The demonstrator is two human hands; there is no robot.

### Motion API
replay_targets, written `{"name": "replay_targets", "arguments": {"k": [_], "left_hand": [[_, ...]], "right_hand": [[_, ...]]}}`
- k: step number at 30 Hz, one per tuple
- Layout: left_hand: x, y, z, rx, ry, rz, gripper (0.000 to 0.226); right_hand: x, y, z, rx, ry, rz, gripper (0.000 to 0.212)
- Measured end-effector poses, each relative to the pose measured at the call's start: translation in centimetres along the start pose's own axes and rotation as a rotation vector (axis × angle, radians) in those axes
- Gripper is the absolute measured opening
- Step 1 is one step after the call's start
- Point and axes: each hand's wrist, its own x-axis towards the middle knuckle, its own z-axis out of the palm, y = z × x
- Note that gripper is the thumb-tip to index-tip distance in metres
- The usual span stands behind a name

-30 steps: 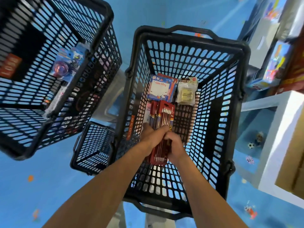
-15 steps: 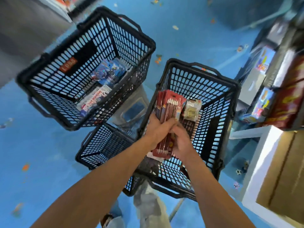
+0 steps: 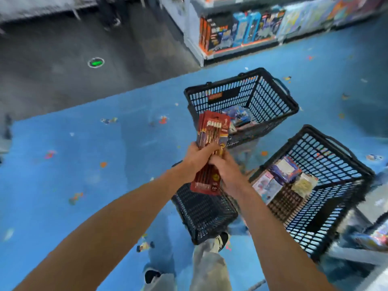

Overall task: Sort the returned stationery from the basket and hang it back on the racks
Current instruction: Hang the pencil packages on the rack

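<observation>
A stack of red pencil packs (image 3: 212, 133) is held upright in front of me, above the blue floor. My left hand (image 3: 197, 158) grips the stack around its middle from the left. My right hand (image 3: 226, 171) grips its lower half from the right. To the right stands a black basket (image 3: 336, 185) with a blue-and-white pack (image 3: 284, 169), a pink-and-white pack (image 3: 266, 185) and a pale yellow pack (image 3: 303, 183) inside. A second black basket (image 3: 270, 106) behind the stack holds blue toy packs (image 3: 239, 116).
A third, smaller black basket (image 3: 201, 211) sits low under my hands, near my legs and shoes. A shelf of boxed goods (image 3: 241, 32) runs along the back right. The floor changes from blue to grey at the back left, with a green floor marker (image 3: 96, 62).
Both hands have lifted the red pencil packs out of the right basket. My view has swung left, so the baskets now lie to the right and the shelves show at the back.
</observation>
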Motion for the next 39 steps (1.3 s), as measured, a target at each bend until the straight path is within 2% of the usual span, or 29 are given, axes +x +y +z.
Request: {"name": "replay_targets", "arguments": {"k": [2, 6, 10, 13, 17, 20, 23, 29, 32, 36, 39], "left_hand": [[-2.4, -0.3, -5.9, -0.038, 0.080, 0.033, 0.030], [-7.4, -2.1, -17.4, -0.111, 0.211, 0.060, 0.023], [-13.0, -5.9, -27.2, -0.285, 0.380, 0.040, 0.016], [-17.2, -9.6, -33.3, -0.433, 0.464, 0.010, 0.032], [-22.6, -13.7, -40.6, -0.562, 0.569, 0.019, 0.022], [-26.7, -16.1, -45.4, -0.660, 0.648, 0.075, 0.029], [-30.1, -18.0, -49.4, -0.764, 0.703, 0.141, 0.050], [-35.3, -18.9, -56.2, -0.916, 0.856, 0.183, 0.051], [-36.9, -17.8, -59.0, -0.964, 0.995, 0.213, 0.057], [-37.5, -18.0, -62.8, -1.044, 1.234, 0.185, 0.078], [-38.3, -18.0, -65.0, -1.076, 1.344, 0.131, 0.079]], "right_hand": [[-1.0, 0.4, 5.8, -0.082, -0.083, -0.025, 0.038], [-2.9, 2.3, 16.8, -0.250, -0.248, -0.022, 0.038], [-5.3, 6.1, 27.0, -0.394, -0.430, 0.004, 0.032], [-6.4, 10.4, 33.3, -0.524, -0.546, 0.019, 0.039], [-8.2, 14.7, 40.9, -0.667, -0.736, 0.051, 0.054], [-10.1, 16.8, 46.8, -0.736, -0.914, 0.055, 0.049], [-11.7, 18.6, 52.2, -0.800, -1.061, 0.061, 0.042], [-12.9, 21.0, 61.8, -0.776, -1.209, 0.165, 0.048], [-12.7, 20.9, 66.5, -0.764, -1.331, 0.203, 0.041], [-11.9, 20.7, 72.6, -0.766, -1.458, 0.268, 0.042], [-11.8, 21.8, 75.8, -0.777, -1.516, 0.284, 0.044]]}}
